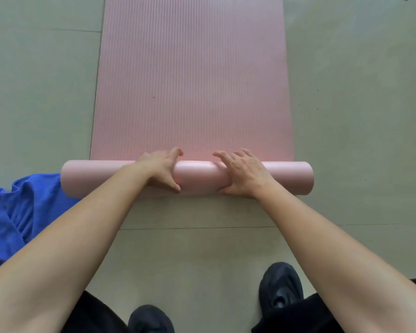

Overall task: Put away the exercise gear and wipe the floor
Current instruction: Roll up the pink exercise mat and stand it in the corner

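A person bent over a tiled floor [346, 92] rolls up a pink yoga mat [192, 80], both hands set side by side on the roll [199, 177]. The roll lies crosswise, its long axis running left to right under the palms, while the flat stretch of mat extends straight away from the fingertips. The left hand [162, 168] and right hand [244, 174] sit near the roll's middle, about equally far forward. Each has its fingers curved over the top and its thumb tucked against the near side, clasping the roll. A crumpled blue cloth [15, 212] lies at the roll's left end. Much of the mat appears unrolled.
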The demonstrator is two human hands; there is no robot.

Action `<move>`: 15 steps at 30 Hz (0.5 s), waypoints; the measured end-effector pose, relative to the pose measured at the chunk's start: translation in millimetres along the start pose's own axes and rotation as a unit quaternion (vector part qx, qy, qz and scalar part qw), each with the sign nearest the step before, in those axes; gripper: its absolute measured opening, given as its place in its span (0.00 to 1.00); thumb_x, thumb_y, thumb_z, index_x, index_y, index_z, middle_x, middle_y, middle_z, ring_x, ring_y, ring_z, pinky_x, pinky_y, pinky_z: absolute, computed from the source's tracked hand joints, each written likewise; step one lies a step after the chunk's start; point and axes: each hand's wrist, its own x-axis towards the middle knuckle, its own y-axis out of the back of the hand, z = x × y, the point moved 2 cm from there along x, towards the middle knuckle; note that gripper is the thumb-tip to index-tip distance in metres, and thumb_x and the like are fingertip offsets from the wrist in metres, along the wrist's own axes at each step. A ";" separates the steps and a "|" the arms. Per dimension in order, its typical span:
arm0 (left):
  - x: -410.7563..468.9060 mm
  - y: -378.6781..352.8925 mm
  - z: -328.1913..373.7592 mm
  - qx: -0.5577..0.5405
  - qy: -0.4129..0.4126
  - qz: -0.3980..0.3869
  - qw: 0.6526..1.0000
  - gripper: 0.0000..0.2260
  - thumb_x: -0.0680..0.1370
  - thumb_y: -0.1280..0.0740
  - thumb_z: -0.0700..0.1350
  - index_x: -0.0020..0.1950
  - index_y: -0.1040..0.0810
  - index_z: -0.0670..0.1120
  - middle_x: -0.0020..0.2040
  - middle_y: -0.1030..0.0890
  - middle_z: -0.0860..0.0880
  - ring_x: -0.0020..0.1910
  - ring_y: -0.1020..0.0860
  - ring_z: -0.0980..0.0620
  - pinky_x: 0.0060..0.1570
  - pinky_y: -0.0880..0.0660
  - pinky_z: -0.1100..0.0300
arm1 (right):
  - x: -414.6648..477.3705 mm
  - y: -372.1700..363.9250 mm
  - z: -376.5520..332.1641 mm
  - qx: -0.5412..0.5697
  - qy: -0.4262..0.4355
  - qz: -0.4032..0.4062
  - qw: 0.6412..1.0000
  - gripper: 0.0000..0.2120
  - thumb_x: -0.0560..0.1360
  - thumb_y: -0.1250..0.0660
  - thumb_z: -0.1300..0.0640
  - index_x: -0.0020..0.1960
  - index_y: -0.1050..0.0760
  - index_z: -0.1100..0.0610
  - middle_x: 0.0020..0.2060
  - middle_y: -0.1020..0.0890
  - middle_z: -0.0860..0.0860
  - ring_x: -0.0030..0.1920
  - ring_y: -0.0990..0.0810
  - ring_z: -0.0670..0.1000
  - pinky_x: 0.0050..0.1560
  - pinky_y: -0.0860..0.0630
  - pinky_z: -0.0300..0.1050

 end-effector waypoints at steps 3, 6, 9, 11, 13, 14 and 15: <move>-11.4 -14.7 2.2 0.082 -0.030 0.136 0.987 0.44 0.68 0.32 0.63 0.75 0.49 0.49 0.74 0.45 0.42 0.75 0.46 0.42 0.74 0.48 0.38 | 3.9 -3.7 5.0 0.020 -0.016 -0.012 1.000 0.44 0.68 0.29 0.34 0.77 0.42 0.49 0.69 0.27 0.52 0.75 0.37 0.57 0.78 0.53 0.57; -15.0 -27.2 12.1 0.127 -0.093 0.275 0.949 0.37 0.68 0.41 0.62 0.72 0.46 0.48 0.69 0.39 0.40 0.70 0.40 0.39 0.72 0.44 0.36 | 4.2 -5.8 10.3 0.018 -0.049 -0.033 0.998 0.42 0.71 0.33 0.33 0.78 0.45 0.48 0.77 0.40 0.55 0.80 0.50 0.58 0.78 0.60 0.62; -9.8 -35.9 21.0 0.187 -0.021 0.168 0.968 0.50 0.68 0.36 0.70 0.78 0.57 0.47 0.73 0.44 0.41 0.74 0.44 0.41 0.73 0.49 0.36 | 4.7 -3.2 11.2 0.006 -0.063 0.000 0.998 0.49 0.69 0.34 0.30 0.80 0.49 0.51 0.78 0.46 0.59 0.79 0.53 0.60 0.77 0.61 0.62; -3.5 -32.5 27.9 0.177 0.018 0.155 0.972 0.50 0.69 0.29 0.61 0.79 0.58 0.49 0.74 0.43 0.42 0.74 0.42 0.41 0.73 0.46 0.39 | 1.3 -3.4 6.0 0.018 -0.052 0.034 0.998 0.52 0.67 0.34 0.30 0.80 0.51 0.53 0.76 0.44 0.59 0.78 0.49 0.61 0.78 0.59 0.61; 0.0 -24.4 32.0 0.138 0.031 0.176 0.974 0.44 0.68 0.27 0.50 0.77 0.49 0.52 0.70 0.34 0.44 0.68 0.32 0.42 0.68 0.37 0.43 | -4.5 -9.7 -3.7 0.006 -0.018 0.043 0.999 0.56 0.65 0.32 0.29 0.81 0.54 0.54 0.74 0.41 0.59 0.76 0.44 0.61 0.78 0.56 0.61; 0.5 -18.8 32.5 0.121 0.030 0.179 0.976 0.40 0.68 0.28 0.48 0.76 0.45 0.54 0.67 0.30 0.45 0.64 0.29 0.43 0.63 0.33 0.46 | -7.1 -12.9 -7.6 -0.010 -0.009 0.045 0.999 0.59 0.62 0.31 0.27 0.81 0.55 0.53 0.73 0.39 0.59 0.75 0.42 0.61 0.78 0.54 0.61; -0.1 -13.0 31.9 0.103 0.025 0.169 0.980 0.38 0.68 0.29 0.48 0.74 0.42 0.55 0.63 0.27 0.47 0.61 0.26 0.43 0.58 0.31 0.49 | -9.3 -13.5 -9.7 -0.023 -0.009 0.048 0.999 0.62 0.60 0.30 0.26 0.81 0.55 0.53 0.72 0.38 0.59 0.74 0.41 0.61 0.78 0.52 0.60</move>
